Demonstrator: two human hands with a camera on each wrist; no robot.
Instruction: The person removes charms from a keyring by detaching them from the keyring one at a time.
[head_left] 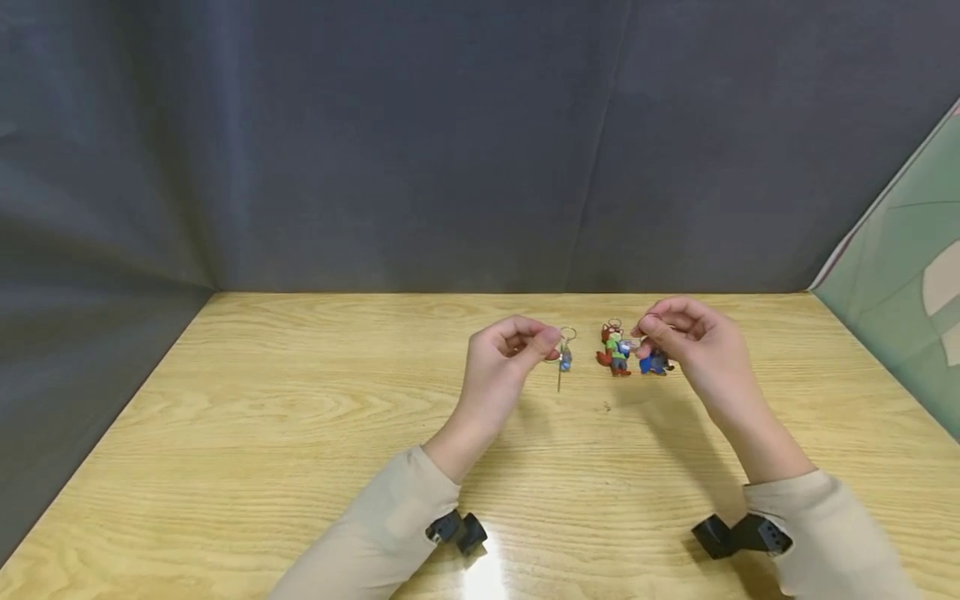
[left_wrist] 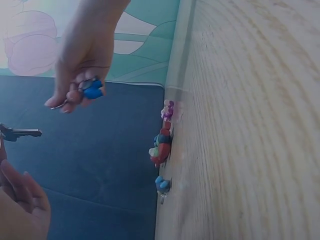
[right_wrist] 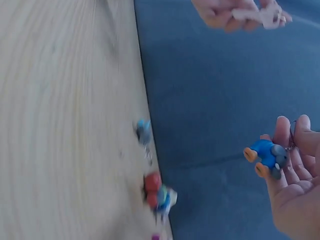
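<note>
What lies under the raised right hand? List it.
Under the right hand, which pinches a blue figure keychain, the wooden table holds a red fox figure just beside it. Anything directly beneath the palm is covered.

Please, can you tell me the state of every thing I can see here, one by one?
left hand: raised, pinching a key
key: hanging from the fingers, above the table
right hand: raised, holding a blue figure
blue figure: held off the table
red and green figure: resting on the table
small blue charm: resting on the table
</note>
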